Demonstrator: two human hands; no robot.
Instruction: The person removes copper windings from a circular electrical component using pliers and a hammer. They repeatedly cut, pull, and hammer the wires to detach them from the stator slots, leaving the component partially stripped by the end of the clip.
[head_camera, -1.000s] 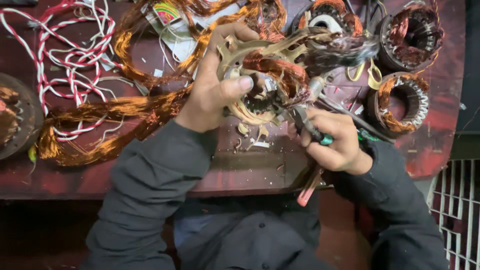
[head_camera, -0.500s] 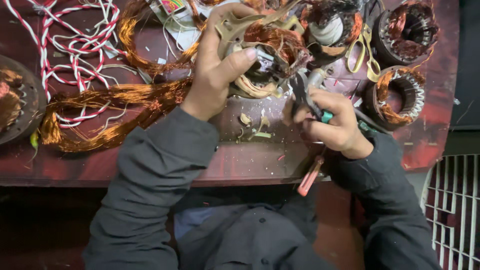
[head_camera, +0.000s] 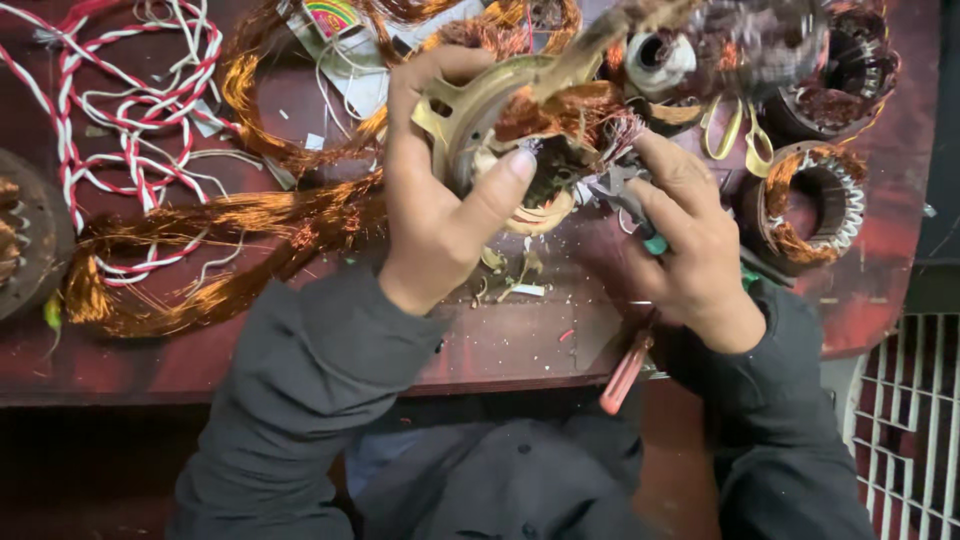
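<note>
Stator (head_camera: 535, 150) brass-rimmed, frayed copper windings, left hand (head_camera: 440, 215) gripping

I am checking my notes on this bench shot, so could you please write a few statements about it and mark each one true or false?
1. The left hand grips the motor stator. True.
2. The right hand is empty. False: it holds a green-handled tool.
3. Loose copper wire lies left of the hands. True.
4. The red-handled tool is gripped by the left hand. False: it rests at the table edge.
</note>
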